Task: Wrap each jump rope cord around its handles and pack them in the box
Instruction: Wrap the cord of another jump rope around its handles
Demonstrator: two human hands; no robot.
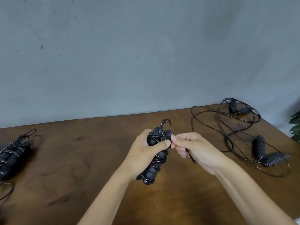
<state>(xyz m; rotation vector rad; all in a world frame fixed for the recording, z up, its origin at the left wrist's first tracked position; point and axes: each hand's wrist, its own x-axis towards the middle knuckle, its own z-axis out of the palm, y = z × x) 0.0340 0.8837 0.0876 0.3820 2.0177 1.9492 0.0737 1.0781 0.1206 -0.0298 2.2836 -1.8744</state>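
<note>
The left hand grips the wrapped handles above the surface, their long axis running from lower left up toward the wall. The right hand, touching at the bundle's upper right, pinches the cord end, so tucking falls to it. Two loose ropes lie well to the right; a wrapped bundle sits at the left, cut off. No box is visible.

A brown wooden table meets a grey wall; plant leaves at right.
</note>
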